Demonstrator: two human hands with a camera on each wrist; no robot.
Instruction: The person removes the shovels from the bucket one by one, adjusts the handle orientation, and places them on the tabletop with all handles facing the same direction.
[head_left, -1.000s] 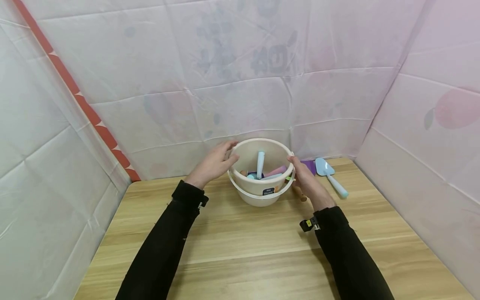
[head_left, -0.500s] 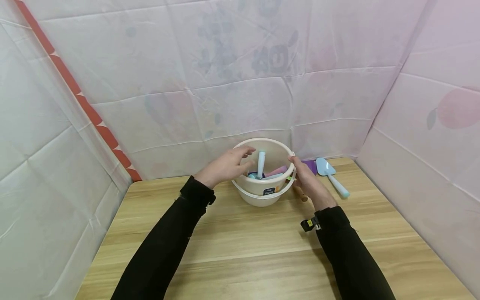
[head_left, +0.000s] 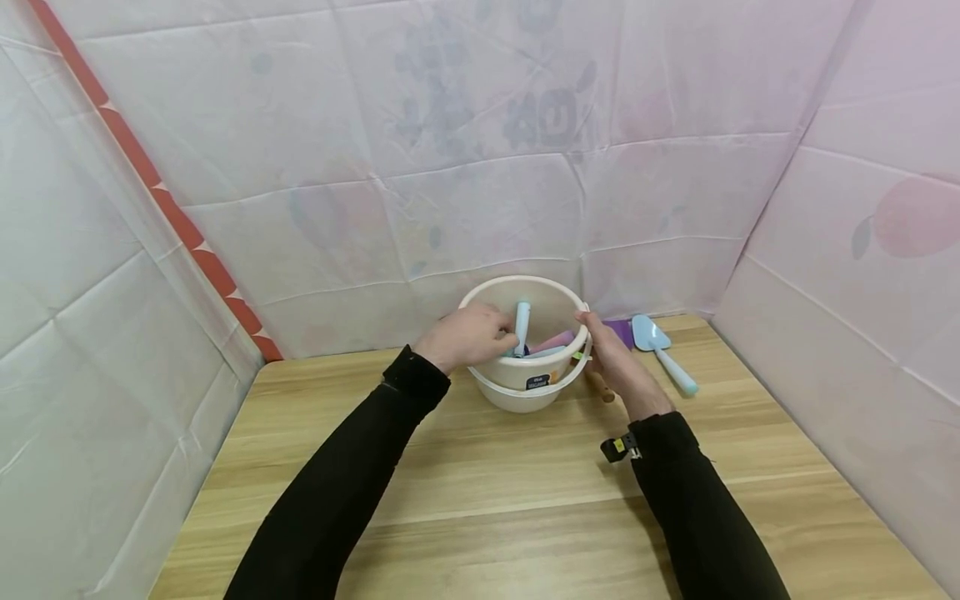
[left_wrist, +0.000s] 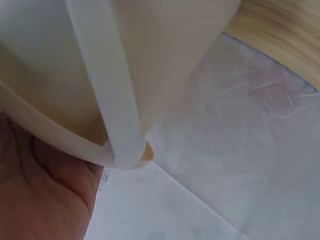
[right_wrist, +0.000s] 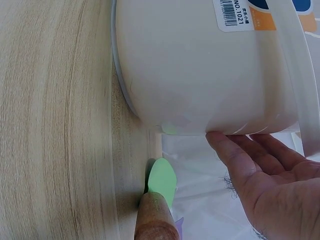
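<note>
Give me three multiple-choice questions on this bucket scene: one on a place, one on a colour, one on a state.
1. Where does the light blue plastic scoop lie?
A. on the wooden table, right of the cream plastic bucket
B. inside the bucket
C. left of the bucket

2. What colour are the person's sleeves?
A. white
B. black
C. red

3. What is the left hand doing?
A. resting flat on the table
B. reaching into the bucket at the light blue handle
C. holding the scoop

Answers: 1 A, the scoop lies on wood right of the bucket; 2 B, both are black; 3 B, its fingers are at the handle, while the right hand steadies the rim.
</note>
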